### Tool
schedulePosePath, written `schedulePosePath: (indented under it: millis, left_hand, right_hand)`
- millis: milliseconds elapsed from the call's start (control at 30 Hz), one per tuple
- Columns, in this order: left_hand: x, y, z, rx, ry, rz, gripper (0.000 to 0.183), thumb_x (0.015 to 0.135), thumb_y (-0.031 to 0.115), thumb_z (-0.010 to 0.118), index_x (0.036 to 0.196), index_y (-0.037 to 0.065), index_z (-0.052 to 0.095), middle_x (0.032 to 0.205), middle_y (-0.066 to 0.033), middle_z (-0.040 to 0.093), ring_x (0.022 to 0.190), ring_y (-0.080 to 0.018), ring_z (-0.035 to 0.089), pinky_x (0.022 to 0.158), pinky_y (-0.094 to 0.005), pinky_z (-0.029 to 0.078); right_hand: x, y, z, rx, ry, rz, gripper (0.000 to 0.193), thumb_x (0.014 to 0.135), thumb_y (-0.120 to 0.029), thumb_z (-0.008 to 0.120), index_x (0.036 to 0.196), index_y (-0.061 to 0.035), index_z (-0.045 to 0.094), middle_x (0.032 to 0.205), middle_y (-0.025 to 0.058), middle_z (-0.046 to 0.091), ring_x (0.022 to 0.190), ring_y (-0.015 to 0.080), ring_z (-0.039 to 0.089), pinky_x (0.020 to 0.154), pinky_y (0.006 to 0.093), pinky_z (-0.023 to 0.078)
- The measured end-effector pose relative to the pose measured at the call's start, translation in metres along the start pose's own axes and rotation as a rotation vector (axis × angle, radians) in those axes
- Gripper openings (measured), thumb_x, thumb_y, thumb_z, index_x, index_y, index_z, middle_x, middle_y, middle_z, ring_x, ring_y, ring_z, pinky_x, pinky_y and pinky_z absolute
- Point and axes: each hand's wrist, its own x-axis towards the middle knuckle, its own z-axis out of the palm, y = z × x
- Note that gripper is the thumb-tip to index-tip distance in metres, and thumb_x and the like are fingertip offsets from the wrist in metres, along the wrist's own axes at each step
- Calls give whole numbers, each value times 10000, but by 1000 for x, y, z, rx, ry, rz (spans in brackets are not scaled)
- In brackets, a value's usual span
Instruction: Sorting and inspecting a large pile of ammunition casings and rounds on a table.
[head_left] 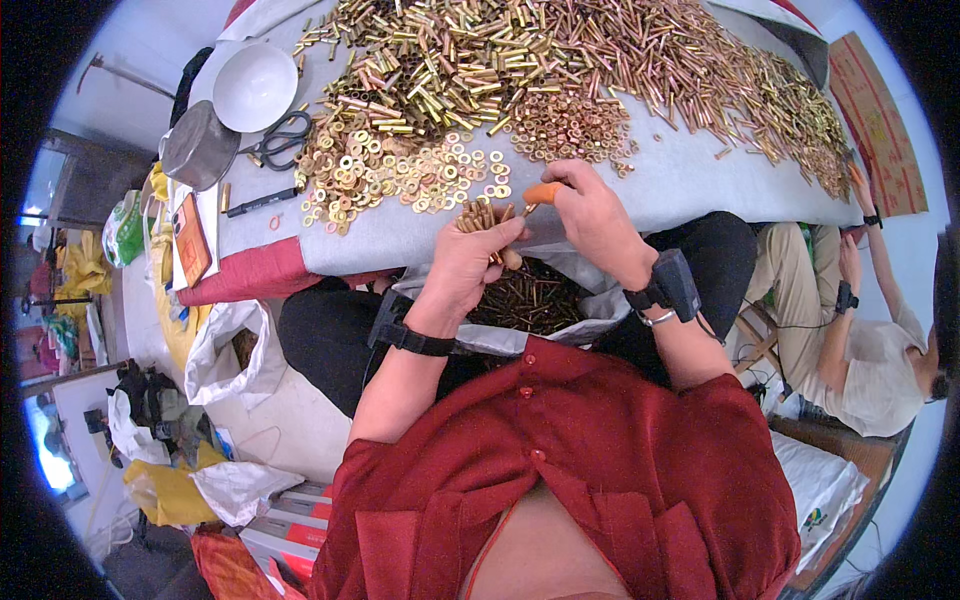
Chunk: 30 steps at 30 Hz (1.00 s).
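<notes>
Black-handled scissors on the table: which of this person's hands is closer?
Left. The left hand, gripping brass-coloured tubes, is right of the black-handled scissors and nearer the body; the right hand, holding an orange-handled tool, is farther right.

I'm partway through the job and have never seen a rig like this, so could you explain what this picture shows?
No machine here: a person works with two bare hands. The one picture comes from a wide fisheye camera on their head, looking down, so straight edges bend and picture left is their left.

The left hand grips a bunch of thin tubes; the right hand holds an orange-handled tool beside it. The tool's tip is too small to make out.

On the grey-covered table lie heaped metal tubes, flat washers, small copper-coloured rings, scissors and a white bowl. Another person sits at right.
</notes>
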Motion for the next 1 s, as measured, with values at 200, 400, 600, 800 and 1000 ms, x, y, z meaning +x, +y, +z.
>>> schedulePosePath:
  millis: [200, 400, 600, 800, 1000]
  left_hand:
    - [-3, 2, 7, 120, 19, -21, 189, 834, 168, 684, 955, 57, 589, 761, -17, 620, 495, -82, 569, 330, -187, 307]
    - [0, 0, 1, -2, -26, 20, 199, 831, 185, 692, 940, 54, 590, 742, -13, 612, 495, -86, 569, 327, -189, 324]
    - [1, 0, -4, 77, 111, 131, 229, 816, 165, 706, 950, 42, 567, 724, -29, 611, 486, -85, 568, 327, -190, 336]
    - [1, 9, 1, 129, 207, 240, 241, 803, 136, 711, 962, 33, 562, 746, -46, 620, 500, -102, 587, 335, -189, 362]
    - [0, 9, -3, -6, 119, 171, 185, 814, 121, 678, 949, 30, 591, 793, -74, 650, 537, -122, 608, 352, -201, 391]
  right_hand:
    - [1, -8, -9, -15, -13, -61, 235, 754, -19, 565, 980, -56, 617, 1038, 145, 564, 963, 311, 558, 797, 367, 490]
    - [15, -29, 0, 409, -21, 243, 211, 795, -47, 599, 1004, -61, 623, 922, 136, 593, 887, 308, 582, 761, 370, 484]
    - [41, 4, 39, 11, 126, 221, 131, 792, -146, 637, 881, -50, 624, 806, 124, 566, 807, 305, 571, 697, 410, 462]
    - [45, 6, 52, -150, 129, 197, 152, 745, -148, 689, 819, -45, 605, 778, 123, 533, 767, 318, 534, 666, 398, 441]
    - [28, -6, 39, 300, 250, 455, 134, 781, -127, 668, 847, -33, 601, 802, 99, 613, 724, 227, 601, 648, 339, 477]
